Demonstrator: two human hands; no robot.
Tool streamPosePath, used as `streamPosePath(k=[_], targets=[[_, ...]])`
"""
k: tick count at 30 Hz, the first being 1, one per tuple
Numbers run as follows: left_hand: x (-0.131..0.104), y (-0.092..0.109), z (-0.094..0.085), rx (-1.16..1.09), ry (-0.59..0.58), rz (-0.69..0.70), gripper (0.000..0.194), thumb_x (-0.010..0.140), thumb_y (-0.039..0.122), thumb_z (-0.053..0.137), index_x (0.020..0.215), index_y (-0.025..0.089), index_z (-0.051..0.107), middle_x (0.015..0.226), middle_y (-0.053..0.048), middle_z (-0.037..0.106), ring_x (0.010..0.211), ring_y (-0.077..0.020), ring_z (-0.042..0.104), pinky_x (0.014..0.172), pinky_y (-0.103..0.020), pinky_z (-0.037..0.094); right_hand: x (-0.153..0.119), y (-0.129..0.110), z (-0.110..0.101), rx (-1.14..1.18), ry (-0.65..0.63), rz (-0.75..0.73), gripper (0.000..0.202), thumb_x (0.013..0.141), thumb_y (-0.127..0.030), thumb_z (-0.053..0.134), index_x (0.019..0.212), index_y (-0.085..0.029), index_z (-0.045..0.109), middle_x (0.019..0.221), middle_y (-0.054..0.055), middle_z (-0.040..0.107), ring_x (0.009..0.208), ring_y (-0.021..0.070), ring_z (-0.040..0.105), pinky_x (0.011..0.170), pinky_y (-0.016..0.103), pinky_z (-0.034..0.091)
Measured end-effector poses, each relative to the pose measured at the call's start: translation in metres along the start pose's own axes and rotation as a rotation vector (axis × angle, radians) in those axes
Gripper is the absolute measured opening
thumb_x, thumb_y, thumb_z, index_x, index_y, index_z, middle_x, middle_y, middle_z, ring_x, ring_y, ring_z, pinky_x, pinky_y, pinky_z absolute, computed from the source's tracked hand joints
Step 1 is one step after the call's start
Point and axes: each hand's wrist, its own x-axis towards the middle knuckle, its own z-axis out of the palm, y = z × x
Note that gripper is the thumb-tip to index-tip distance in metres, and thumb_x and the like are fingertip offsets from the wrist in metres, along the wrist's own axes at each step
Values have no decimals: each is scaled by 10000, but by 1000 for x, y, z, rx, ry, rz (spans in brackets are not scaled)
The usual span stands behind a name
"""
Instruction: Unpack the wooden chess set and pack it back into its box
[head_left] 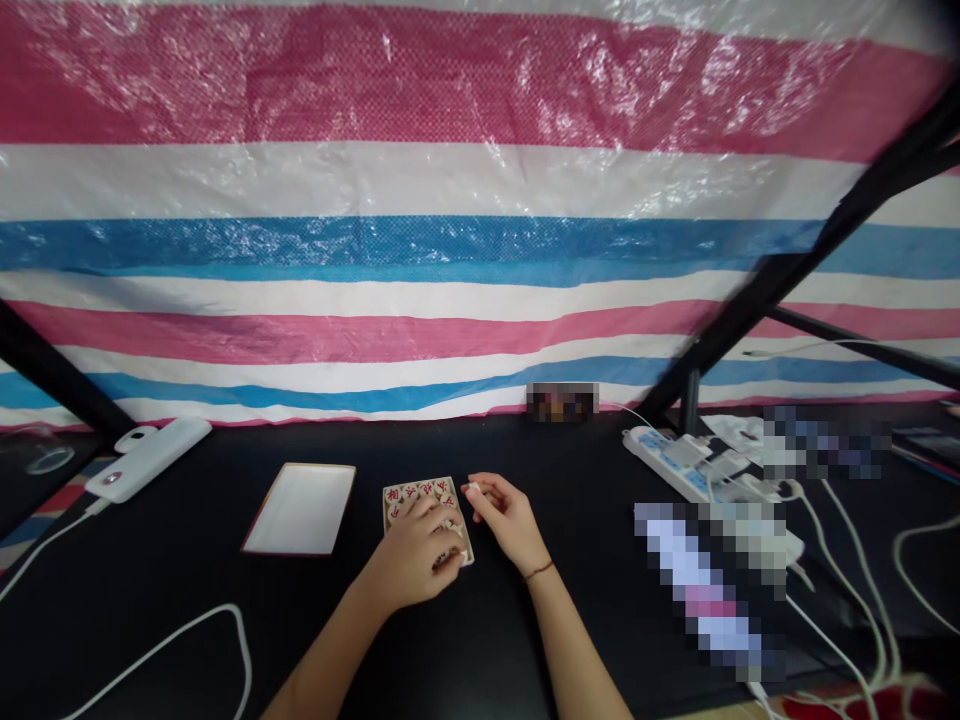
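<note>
A small open box [385, 508] stands on the black table, filled with round, pale Chinese chess pieces [427, 489] bearing red characters; some darker markings show nearer the front. My left hand [420, 555] lies over the box from the left, fingers spread and bent onto the pieces, hiding many of them. Just right of the box, my right hand [506, 515] is closed in a pinch, with a small pale chess piece [475, 488] at the fingertips, partly covered. To the left lies a box lid [301, 510], its white inside facing up.
A white power bank [150, 460] with a cable is at the left. On the right are a power strip [667, 460] with plugs, white cables [855, 560] and a blurred-out device [697, 590]. Black frame bars [780, 270] and a striped plastic sheet [420, 240] bound the table.
</note>
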Motion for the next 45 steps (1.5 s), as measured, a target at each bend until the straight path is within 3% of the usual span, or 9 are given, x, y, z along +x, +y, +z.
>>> streamPosePath(k=[13,21,29,34,37,39,41,43,45], targets=[[-7,1,-5,37,21,-40,102,769,227,611,842,246,678,1080,-23,634,1046,-238,520,932,-409,413,-21,4,-2,-146,21,-96,362,748,-477,692,955,-183,643,1015,86,618,590,94,525,567,251,478],[-41,-29,-4,224,-23,-114,764,673,427,716,1373,289,441,1465,-82,379,1330,-366,325,1079,-548,271,-57,4,9,-515,-65,-394,80,831,-267,637,871,-207,602,894,46,595,768,154,567,702,267,496],[-47,-36,6,131,-8,-154,714,731,383,684,1386,261,426,1473,-88,360,1364,-337,288,1109,-517,285,-57,3,7,-565,-159,-435,84,831,-178,591,908,-207,607,1019,70,586,982,186,591,873,300,493],[-38,-40,-3,183,10,-141,686,756,478,655,1368,242,452,1431,-119,411,1332,-360,331,1089,-561,275,-53,3,10,-567,-146,-409,118,843,-173,545,944,-208,594,1032,70,573,912,167,594,801,273,507],[-44,-40,-20,267,95,-281,585,812,542,572,1290,209,524,1304,-128,528,1228,-323,452,1042,-490,348,-52,5,10,-568,-95,-396,233,828,-186,563,1059,-208,560,1045,67,565,779,136,581,704,253,505],[-55,-41,-32,387,193,-573,472,859,520,515,1162,167,596,1118,-130,619,1047,-287,564,908,-414,441,-51,8,8,-563,-31,-402,310,829,-207,568,1135,-203,521,999,57,564,727,126,565,644,241,489],[-68,-44,-42,499,155,-801,434,854,498,525,1102,154,615,1015,-125,644,936,-290,601,778,-382,464,-51,11,7,-555,28,-402,326,838,-231,567,1155,-195,501,892,29,555,692,125,551,603,232,468],[-77,-46,-52,476,22,-876,280,886,389,486,937,169,650,878,-88,663,813,-254,632,708,-347,456,-51,11,8,-541,73,-398,293,851,-250,563,1133,-192,508,803,3,535,665,125,537,586,231,453],[-79,-43,-62,374,44,-865,263,903,319,430,845,178,643,795,-62,671,757,-223,642,720,-334,452,-52,8,10,-514,119,-406,225,868,-262,546,1082,-194,530,793,4,539,663,125,532,589,234,445]])
